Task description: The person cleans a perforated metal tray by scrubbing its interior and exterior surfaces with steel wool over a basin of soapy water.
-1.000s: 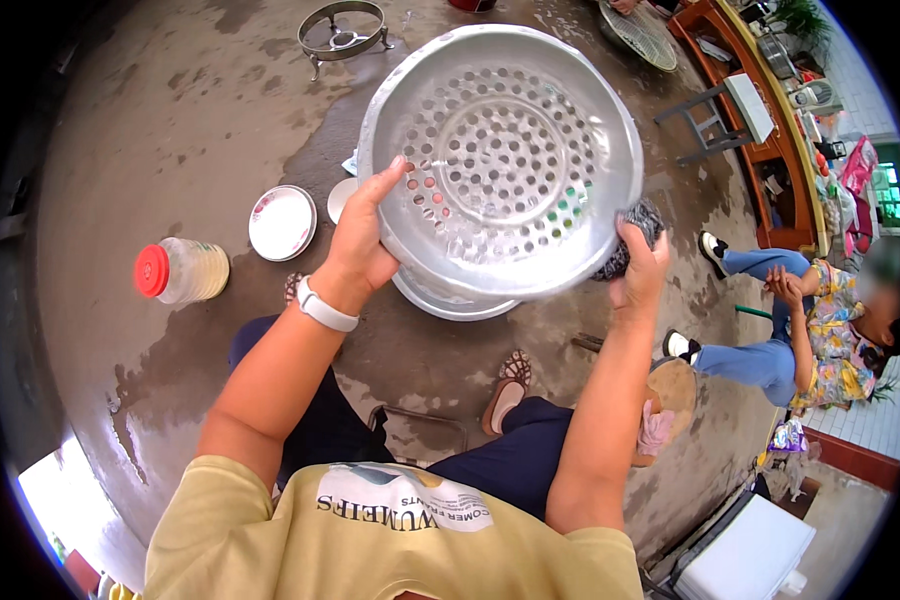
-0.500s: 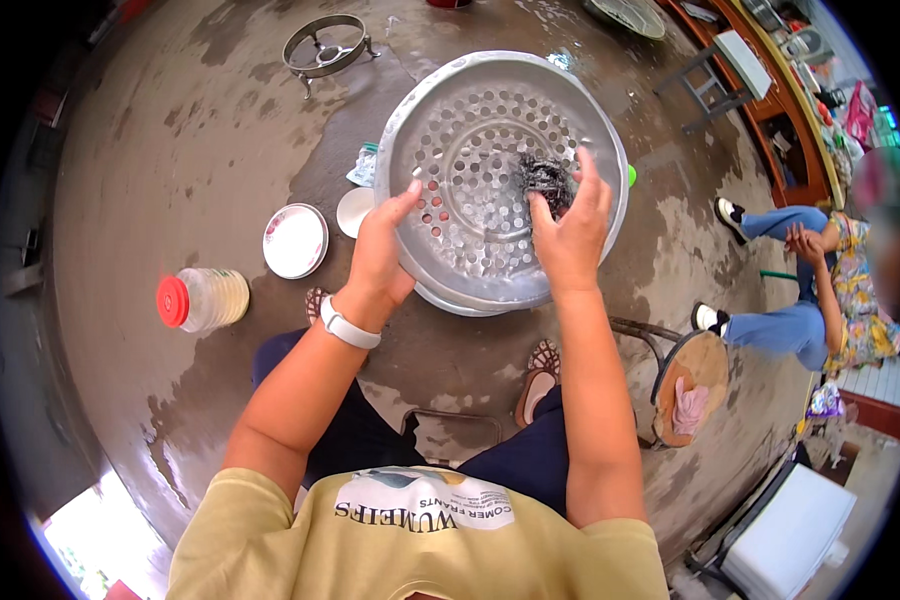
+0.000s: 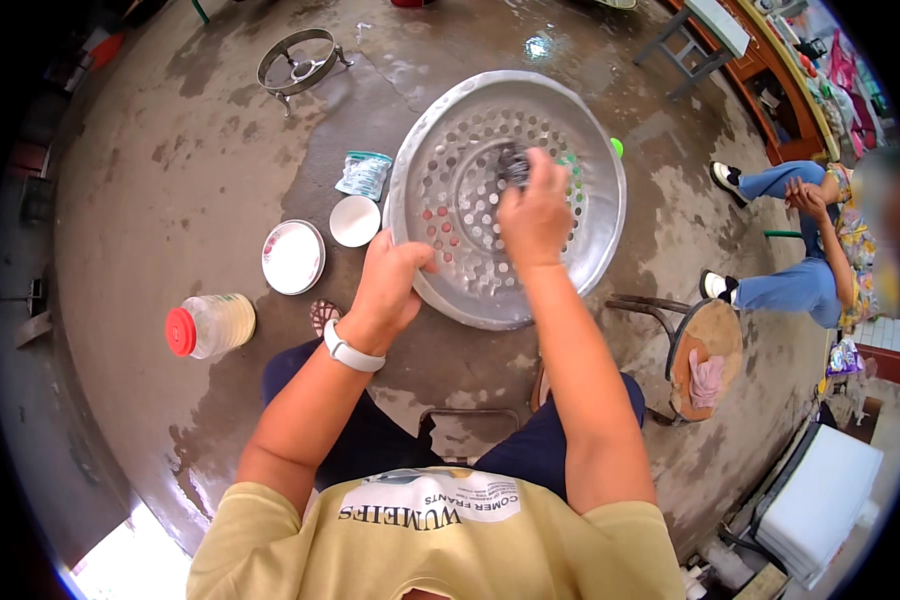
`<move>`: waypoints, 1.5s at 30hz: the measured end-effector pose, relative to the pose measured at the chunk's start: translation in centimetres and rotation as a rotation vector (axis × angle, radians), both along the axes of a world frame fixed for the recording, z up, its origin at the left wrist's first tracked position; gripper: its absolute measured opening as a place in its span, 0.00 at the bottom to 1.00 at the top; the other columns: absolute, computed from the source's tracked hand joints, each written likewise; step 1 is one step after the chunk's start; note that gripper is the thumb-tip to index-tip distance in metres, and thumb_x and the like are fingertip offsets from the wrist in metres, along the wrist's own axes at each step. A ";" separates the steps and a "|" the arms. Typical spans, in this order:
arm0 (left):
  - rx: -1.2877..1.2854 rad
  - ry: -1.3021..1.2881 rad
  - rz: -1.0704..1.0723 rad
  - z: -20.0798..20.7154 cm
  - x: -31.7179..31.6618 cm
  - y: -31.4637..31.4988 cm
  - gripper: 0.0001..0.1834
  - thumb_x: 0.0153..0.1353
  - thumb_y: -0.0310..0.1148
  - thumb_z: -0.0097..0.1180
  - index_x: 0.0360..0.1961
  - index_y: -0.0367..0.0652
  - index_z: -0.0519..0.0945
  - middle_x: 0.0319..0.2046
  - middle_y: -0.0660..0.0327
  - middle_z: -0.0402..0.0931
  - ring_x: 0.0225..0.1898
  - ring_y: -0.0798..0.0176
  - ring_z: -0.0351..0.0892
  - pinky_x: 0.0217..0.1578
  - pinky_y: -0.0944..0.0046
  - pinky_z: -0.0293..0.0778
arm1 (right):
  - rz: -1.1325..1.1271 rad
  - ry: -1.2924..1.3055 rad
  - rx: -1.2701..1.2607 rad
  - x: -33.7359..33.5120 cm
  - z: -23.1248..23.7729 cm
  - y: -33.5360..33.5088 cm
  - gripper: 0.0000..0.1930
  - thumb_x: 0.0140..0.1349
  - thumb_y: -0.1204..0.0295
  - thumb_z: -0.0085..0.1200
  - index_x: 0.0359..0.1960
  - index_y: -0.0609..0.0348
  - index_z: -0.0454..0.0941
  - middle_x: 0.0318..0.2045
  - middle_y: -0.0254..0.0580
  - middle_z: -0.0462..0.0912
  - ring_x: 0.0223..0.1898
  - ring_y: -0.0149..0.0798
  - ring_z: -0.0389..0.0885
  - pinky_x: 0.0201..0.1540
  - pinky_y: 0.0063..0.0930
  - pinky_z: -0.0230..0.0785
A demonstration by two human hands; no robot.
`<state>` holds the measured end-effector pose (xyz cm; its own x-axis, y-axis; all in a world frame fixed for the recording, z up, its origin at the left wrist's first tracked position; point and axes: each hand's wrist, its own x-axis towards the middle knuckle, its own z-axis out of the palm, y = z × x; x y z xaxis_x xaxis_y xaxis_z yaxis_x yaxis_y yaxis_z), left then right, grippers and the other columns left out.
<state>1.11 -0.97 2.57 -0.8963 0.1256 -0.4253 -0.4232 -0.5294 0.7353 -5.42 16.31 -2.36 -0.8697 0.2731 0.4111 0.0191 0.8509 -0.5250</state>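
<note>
**Dark scouring pad [image 3: 513,166] held inside a perforated metal colander [image 3: 598,200]**

The colander is held in front of the knees, its hollow turned up toward the head. Its near left rim is gripped by the left hand [image 3: 390,285], the thumb laid over the edge and the other fingers hidden beneath. The scouring pad is pinched in the bunched fingers of the right hand [image 3: 538,212], above or against the colander's bottom; contact cannot be told. Red and green patches are seen through some holes.

To the left, a white bowl [image 3: 355,221] is set beside a stack of plates [image 3: 292,258] with a floral-edged top, and a blue-and-white packet [image 3: 365,175] is placed just beyond the bowl. Farther left, a clear jar [image 3: 222,325] is closed by a red lid [image 3: 180,332]; pale yellow is seen through its wall.
</note>
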 end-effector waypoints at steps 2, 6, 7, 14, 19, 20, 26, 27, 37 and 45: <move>-0.007 0.003 -0.041 -0.9 0.1 0.2 0.22 0.41 0.16 0.44 0.43 0.31 0.72 0.34 0.58 0.74 0.32 0.65 0.73 0.33 0.68 0.69 | -0.117 -0.042 -0.009 -0.5 -0.1 1.4 0.22 0.53 0.72 0.54 0.51 0.51 0.65 0.43 0.49 0.71 0.36 0.54 0.78 0.35 0.45 0.72; -0.057 -0.005 -0.094 -1.2 0.2 0.8 0.20 0.41 0.15 0.45 0.40 0.32 0.73 0.31 0.59 0.74 0.30 0.65 0.72 0.30 0.69 0.68 | -0.075 0.089 -0.017 -1.1 -0.3 0.7 0.21 0.54 0.70 0.54 0.51 0.50 0.65 0.42 0.48 0.71 0.36 0.52 0.78 0.35 0.43 0.72; -0.053 -0.004 -0.096 -1.3 0.2 0.9 0.20 0.41 0.15 0.45 0.40 0.32 0.73 0.31 0.59 0.74 0.30 0.65 0.72 0.30 0.69 0.68 | 0.050 0.049 -0.029 -0.5 -0.3 -0.7 0.20 0.53 0.70 0.54 0.50 0.51 0.66 0.41 0.47 0.71 0.35 0.53 0.78 0.35 0.43 0.72; -0.071 -0.038 -0.139 -3.3 0.6 -0.1 0.18 0.41 0.15 0.45 0.38 0.34 0.73 0.30 0.61 0.72 0.30 0.66 0.70 0.27 0.68 0.66 | 0.584 -0.068 -0.001 3.4 0.7 -4.2 0.20 0.48 0.71 0.53 0.46 0.51 0.68 0.35 0.44 0.71 0.29 0.52 0.78 0.27 0.42 0.72; -0.138 -0.009 -0.157 -2.5 1.2 1.1 0.27 0.39 0.15 0.43 0.47 0.31 0.70 0.37 0.58 0.73 0.36 0.63 0.72 0.33 0.67 0.70 | 0.159 -0.081 0.162 0.3 0.0 0.3 0.19 0.52 0.71 0.53 0.47 0.52 0.65 0.36 0.49 0.71 0.28 0.52 0.79 0.30 0.44 0.73; -0.147 0.015 -0.203 -2.6 1.3 0.9 0.33 0.39 0.15 0.43 0.53 0.31 0.67 0.41 0.57 0.72 0.39 0.61 0.73 0.36 0.66 0.71 | 0.023 -0.132 0.186 -0.1 -0.2 1.2 0.19 0.52 0.71 0.53 0.47 0.53 0.65 0.37 0.49 0.71 0.28 0.53 0.79 0.30 0.45 0.72; -0.199 0.166 -0.258 -2.5 0.4 1.0 0.34 0.43 0.17 0.44 0.58 0.35 0.62 0.49 0.55 0.69 0.51 0.59 0.68 0.51 0.64 0.65 | -0.287 0.016 -0.163 -1.7 -0.9 3.7 0.15 0.52 0.72 0.52 0.42 0.59 0.67 0.37 0.51 0.73 0.40 0.57 0.75 0.41 0.46 0.68; -0.197 0.161 -0.250 -2.6 0.4 1.0 0.34 0.43 0.17 0.44 0.58 0.35 0.62 0.49 0.55 0.69 0.51 0.59 0.68 0.51 0.64 0.65 | -0.278 0.011 -0.160 -1.7 -0.6 3.3 0.15 0.52 0.72 0.52 0.42 0.59 0.67 0.37 0.51 0.73 0.40 0.57 0.75 0.41 0.46 0.68; -0.639 0.474 -0.302 -3.7 -0.5 -0.5 0.31 0.44 0.20 0.46 0.55 0.36 0.63 0.42 0.55 0.72 0.44 0.62 0.71 0.46 0.64 0.67 | 0.728 0.080 -0.347 3.1 1.8 -4.1 0.12 0.37 0.83 0.46 0.27 0.58 0.70 0.26 0.45 0.73 0.32 0.52 0.73 0.36 0.42 0.66; -0.366 0.197 -0.444 -3.4 0.6 -0.1 0.34 0.46 0.19 0.46 0.59 0.35 0.60 0.46 0.56 0.69 0.48 0.63 0.68 0.50 0.66 0.65 | 0.286 0.153 -0.382 0.7 1.6 -1.8 0.14 0.40 0.80 0.53 0.33 0.56 0.72 0.29 0.47 0.78 0.32 0.54 0.77 0.36 0.41 0.69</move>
<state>1.72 -1.10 -0.84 -0.8578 0.3822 -0.3435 -0.3834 -0.0309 0.9231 -4.69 14.47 -0.79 -0.8694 0.1882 0.4569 -0.2888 0.5567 -0.7789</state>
